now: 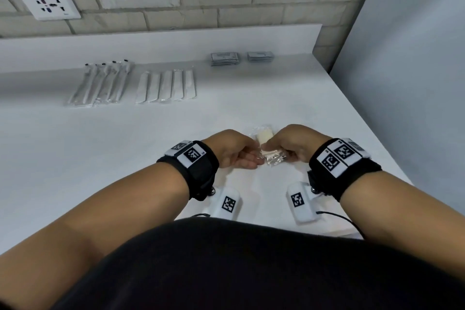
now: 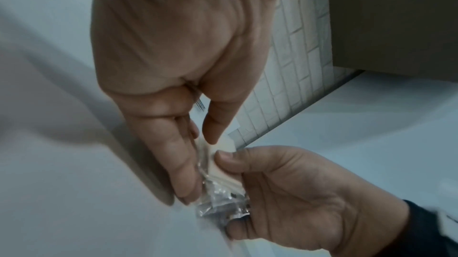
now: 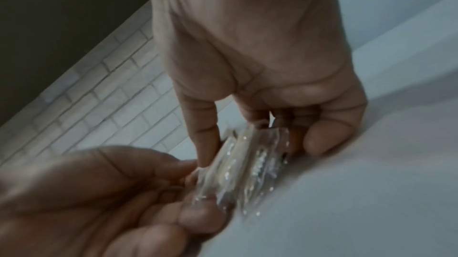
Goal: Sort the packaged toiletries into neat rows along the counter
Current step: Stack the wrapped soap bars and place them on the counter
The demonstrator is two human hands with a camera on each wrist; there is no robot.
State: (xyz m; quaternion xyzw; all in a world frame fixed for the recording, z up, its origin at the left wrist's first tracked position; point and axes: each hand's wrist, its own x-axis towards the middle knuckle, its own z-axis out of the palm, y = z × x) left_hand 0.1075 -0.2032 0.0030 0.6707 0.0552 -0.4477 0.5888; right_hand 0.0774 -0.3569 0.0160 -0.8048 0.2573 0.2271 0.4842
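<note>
Both the left hand (image 1: 232,150) and right hand (image 1: 293,146) pinch one wrapped soap packet (image 1: 267,145) between them; next, I think, it needs a row spot.

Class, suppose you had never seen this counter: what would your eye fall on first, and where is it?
Both hands meet near the counter's front edge: left hand and right hand hold a clear-wrapped pale packet between them. At the back by the wall lie two tidy rows of long wrapped items, with two small grey sachet stacks to their right.
</note>
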